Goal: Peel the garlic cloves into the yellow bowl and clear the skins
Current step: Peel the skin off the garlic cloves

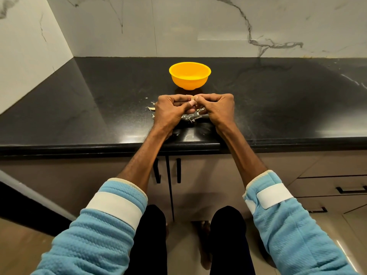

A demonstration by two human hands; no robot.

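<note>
Garlic clove (193,98) pinched over black counter (79,108); marble wall (178,26) behind.

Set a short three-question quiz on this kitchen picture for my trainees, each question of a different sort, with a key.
1. True or false: the round yellow plastic bowl stands on the polished black stone counter, beyond the left hand and right hand.
2. The pale papery garlic skins lie: A on a wooden board; B on the counter, under and beside the hands; C in a steel sink.
3. Fill in: the curled fingers of both hands meet and pinch one small ____.
Key: 1 true; 2 B; 3 garlic clove.
</note>
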